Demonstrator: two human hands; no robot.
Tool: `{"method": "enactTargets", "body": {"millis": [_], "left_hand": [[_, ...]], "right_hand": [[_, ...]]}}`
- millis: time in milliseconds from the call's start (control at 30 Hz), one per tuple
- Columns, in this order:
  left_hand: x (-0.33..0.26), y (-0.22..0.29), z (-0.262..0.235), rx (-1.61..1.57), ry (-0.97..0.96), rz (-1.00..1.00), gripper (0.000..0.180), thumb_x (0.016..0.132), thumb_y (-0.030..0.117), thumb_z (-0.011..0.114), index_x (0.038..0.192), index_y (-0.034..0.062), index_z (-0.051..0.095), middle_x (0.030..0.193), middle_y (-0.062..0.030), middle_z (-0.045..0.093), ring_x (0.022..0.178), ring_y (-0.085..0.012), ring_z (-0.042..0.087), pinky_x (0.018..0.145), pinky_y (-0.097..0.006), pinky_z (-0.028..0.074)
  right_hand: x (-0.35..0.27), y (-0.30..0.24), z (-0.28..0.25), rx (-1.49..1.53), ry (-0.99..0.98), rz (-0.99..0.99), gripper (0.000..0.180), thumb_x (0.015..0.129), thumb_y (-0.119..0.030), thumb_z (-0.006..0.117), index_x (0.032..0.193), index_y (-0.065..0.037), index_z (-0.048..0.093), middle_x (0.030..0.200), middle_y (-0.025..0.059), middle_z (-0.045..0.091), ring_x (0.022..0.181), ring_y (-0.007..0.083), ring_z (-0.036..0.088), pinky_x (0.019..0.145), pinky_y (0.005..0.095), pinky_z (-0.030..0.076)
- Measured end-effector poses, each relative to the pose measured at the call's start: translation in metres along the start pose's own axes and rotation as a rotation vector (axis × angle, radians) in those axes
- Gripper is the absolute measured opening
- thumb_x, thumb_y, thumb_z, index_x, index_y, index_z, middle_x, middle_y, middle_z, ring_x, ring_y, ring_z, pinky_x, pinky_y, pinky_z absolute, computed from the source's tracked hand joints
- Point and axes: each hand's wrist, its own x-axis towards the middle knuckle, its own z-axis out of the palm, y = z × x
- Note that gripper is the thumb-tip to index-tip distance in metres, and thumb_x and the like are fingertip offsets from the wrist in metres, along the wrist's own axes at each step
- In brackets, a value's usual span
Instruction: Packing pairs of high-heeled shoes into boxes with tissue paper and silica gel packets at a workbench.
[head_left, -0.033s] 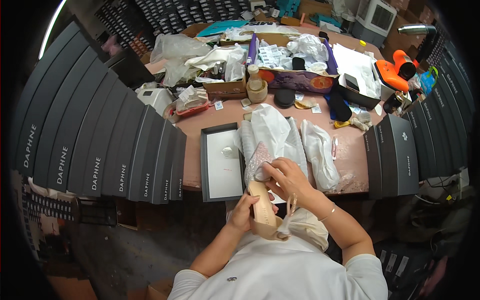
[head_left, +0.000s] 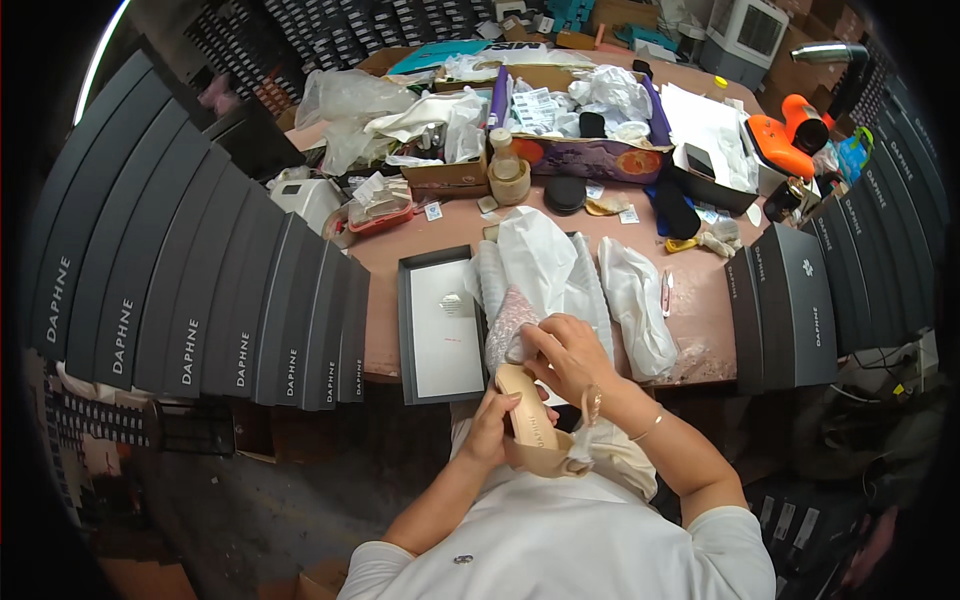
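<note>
- Looking at a glitter-toed shoe (head_left: pixel 532 420) by the near edge of the counter (head_left: pixel 700 335).
- Clasped midway by left hand (head_left: pixel 488 427); touched at toe opening by right hand (head_left: pixel 572 356), can't tell if pinching.
- Probably light, stiff-soled, soft-strapped; grab the sole, spare that glitter.

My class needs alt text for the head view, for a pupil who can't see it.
A person's left hand holds a beige shoe with a glittery pointed toe, while the right hand is at its front. White wrapping lies beyond, between rows of dark shoeboxes.
</note>
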Motion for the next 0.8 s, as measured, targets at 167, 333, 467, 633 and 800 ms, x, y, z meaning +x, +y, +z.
{"method": "enactTargets", "body": {"millis": [167,333,467,633,800], "left_hand": [[-0.007,-0.019,0.022,0.253,0.225,0.274,0.058,0.085,0.017,0.048,0.137,0.0033,0.028,0.124,-0.0136,0.044,0.112,-0.0225,0.051,0.097,-0.035,0.044],[-0.006,-0.019,0.010,0.353,0.186,0.316,0.063,0.085,0.012,0.047,0.141,0.0005,0.020,0.133,-0.0119,0.035,0.120,-0.0181,0.038,0.106,-0.032,0.029],[-0.002,-0.016,-0.009,0.416,0.090,0.374,0.070,0.080,0.008,0.050,0.142,0.0003,0.017,0.130,-0.0128,0.038,0.114,-0.0169,0.044,0.100,-0.031,0.037],[0.003,-0.011,-0.006,0.483,0.056,0.362,0.074,0.078,0.005,0.050,0.143,0.0034,0.016,0.125,-0.0101,0.041,0.110,-0.0154,0.047,0.096,-0.030,0.042],[0.006,0.003,-0.024,0.121,0.230,0.163,0.056,0.077,0.011,0.053,0.130,0.0043,0.035,0.107,-0.0152,0.053,0.090,-0.0244,0.061,0.080,-0.039,0.054]], "right_hand": [[0.000,-0.011,0.015,0.085,0.021,0.117,0.046,0.073,-0.021,0.075,0.112,-0.004,0.057,0.100,0.0131,0.055,0.095,0.0309,0.051,0.086,0.0399,0.036],[0.003,-0.017,0.012,0.182,-0.019,0.149,0.055,0.073,-0.033,0.077,0.114,-0.002,0.057,0.101,0.0153,0.054,0.095,0.0303,0.050,0.083,0.0381,0.037],[-0.014,-0.011,0.001,0.378,-0.167,0.165,0.060,0.076,-0.042,0.073,0.114,0.000,0.055,0.107,0.0185,0.053,0.093,0.0340,0.054,0.078,0.0399,0.043],[0.007,-0.002,0.002,0.508,-0.346,0.226,0.063,0.077,-0.036,0.074,0.121,0.003,0.051,0.107,0.0232,0.058,0.090,0.0359,0.060,0.076,0.0380,0.050],[-0.004,0.020,0.003,0.610,-0.413,0.189,0.053,0.076,-0.025,0.071,0.119,0.001,0.053,0.091,0.0237,0.059,0.083,0.0362,0.061,0.071,0.0377,0.049]]}}
